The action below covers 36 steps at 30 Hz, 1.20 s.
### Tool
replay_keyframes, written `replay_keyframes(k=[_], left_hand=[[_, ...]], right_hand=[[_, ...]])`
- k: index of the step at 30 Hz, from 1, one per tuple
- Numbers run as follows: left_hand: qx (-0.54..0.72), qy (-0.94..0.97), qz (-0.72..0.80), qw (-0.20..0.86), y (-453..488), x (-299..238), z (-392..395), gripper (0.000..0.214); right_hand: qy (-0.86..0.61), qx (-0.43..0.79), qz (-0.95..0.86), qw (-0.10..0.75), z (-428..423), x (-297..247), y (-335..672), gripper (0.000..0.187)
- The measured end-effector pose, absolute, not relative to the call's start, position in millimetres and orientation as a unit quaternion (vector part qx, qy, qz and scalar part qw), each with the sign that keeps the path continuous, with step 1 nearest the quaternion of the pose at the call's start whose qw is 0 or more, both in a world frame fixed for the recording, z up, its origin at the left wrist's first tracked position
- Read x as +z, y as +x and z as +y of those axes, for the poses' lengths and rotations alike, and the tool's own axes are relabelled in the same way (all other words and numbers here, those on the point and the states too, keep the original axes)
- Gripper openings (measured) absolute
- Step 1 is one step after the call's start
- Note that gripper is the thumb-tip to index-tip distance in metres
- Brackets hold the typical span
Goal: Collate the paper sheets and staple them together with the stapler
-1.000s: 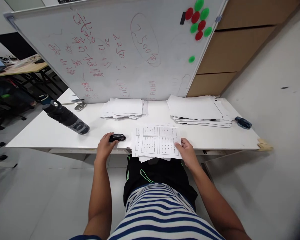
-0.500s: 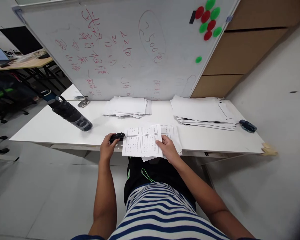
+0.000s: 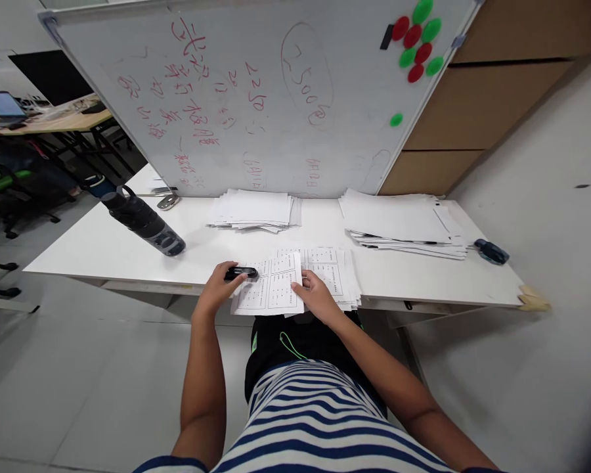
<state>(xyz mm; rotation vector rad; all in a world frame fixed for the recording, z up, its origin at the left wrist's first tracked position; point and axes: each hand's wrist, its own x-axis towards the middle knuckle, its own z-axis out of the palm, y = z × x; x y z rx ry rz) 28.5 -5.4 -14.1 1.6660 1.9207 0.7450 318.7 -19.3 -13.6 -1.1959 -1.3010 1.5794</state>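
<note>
A small black stapler point(image 3: 241, 272) is gripped in my left hand point(image 3: 220, 286), with its front end over the left edge of a printed sheet point(image 3: 274, 293). My right hand point(image 3: 316, 293) pinches that sheet by its right edge, thumb on top. The sheet carries boxed print and hangs partly past the table's front edge. Behind it and to its right lies a loose pile of similar printed sheets point(image 3: 331, 266), partly covered by the held sheet and my right hand. Whether the held paper is one sheet or more, I cannot tell.
Two paper stacks, left point(image 3: 253, 209) and right point(image 3: 398, 217), lie at the back of the white table point(image 3: 320, 233) below a whiteboard point(image 3: 276, 98). A dark bottle point(image 3: 145, 220) and a mouse point(image 3: 168, 202) stand left. A dark blue object point(image 3: 491, 251) lies far right.
My right hand has drawn the held sheet left and slightly toward me, uncovering more of the pile. The stapler has moved right, and its end now overlaps the sheet.
</note>
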Motion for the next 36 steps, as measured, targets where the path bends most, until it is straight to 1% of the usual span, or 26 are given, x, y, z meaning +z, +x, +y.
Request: replay_keyframes(k=[3,7,10,13,16,18,22,27,36], left_hand=[[0.301,0.577,0.72,0.24,34,-4,2,0.05],[0.341,0.583,0.715,0.183,44,6,23,0.051],[0.319,0.616,0.703,0.157,53,11,44,0.053],[0.253,0.646,0.708,0.135,65,10,65,0.056],[0.179,0.657,0.722,0.123,78,1,81,0.057],[0.152,0.657,0.728,0.125,86,-8,87,0.056],[0.161,0.657,0.729,0.106,93,-19,88,0.057],[0.194,0.65,0.732,0.066,96,-17,83,0.055],[0.167,0.652,0.738,0.044,100,-22,84,0.048]], right_hand=[[-0.484,0.615,-0.503,0.367,-21,-13,322,0.054],[-0.501,0.612,-0.501,0.352,-25,-8,327,0.059],[-0.49,0.622,-0.509,0.338,-27,-5,329,0.062],[-0.487,0.632,-0.507,0.327,-29,-5,330,0.066],[-0.483,0.635,-0.507,0.326,-31,-5,330,0.066],[-0.477,0.639,-0.506,0.328,-33,-5,330,0.066],[-0.46,0.66,-0.495,0.328,-39,-4,329,0.069],[-0.452,0.686,-0.467,0.327,-45,-7,326,0.073],[-0.449,0.702,-0.463,0.304,-45,-10,326,0.068]])
